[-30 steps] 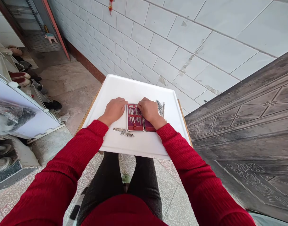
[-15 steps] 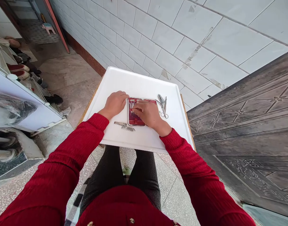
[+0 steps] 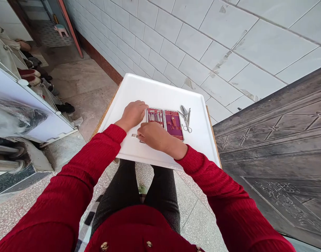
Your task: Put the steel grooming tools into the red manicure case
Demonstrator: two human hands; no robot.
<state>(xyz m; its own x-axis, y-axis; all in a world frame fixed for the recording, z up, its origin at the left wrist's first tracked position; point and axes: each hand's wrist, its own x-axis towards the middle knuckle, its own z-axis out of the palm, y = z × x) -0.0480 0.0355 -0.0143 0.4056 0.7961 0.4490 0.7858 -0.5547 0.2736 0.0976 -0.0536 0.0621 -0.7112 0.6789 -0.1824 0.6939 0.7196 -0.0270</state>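
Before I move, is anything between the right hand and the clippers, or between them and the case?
Nothing visible blocks the right hand: it is at the clippers, partly hiding them. Between them and the case, only that hand shows, covering the case's near left part.

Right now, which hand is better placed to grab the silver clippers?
Probably the right hand: it's right at the clippers, partly covering them. The left hand is up by the open case's left edge.
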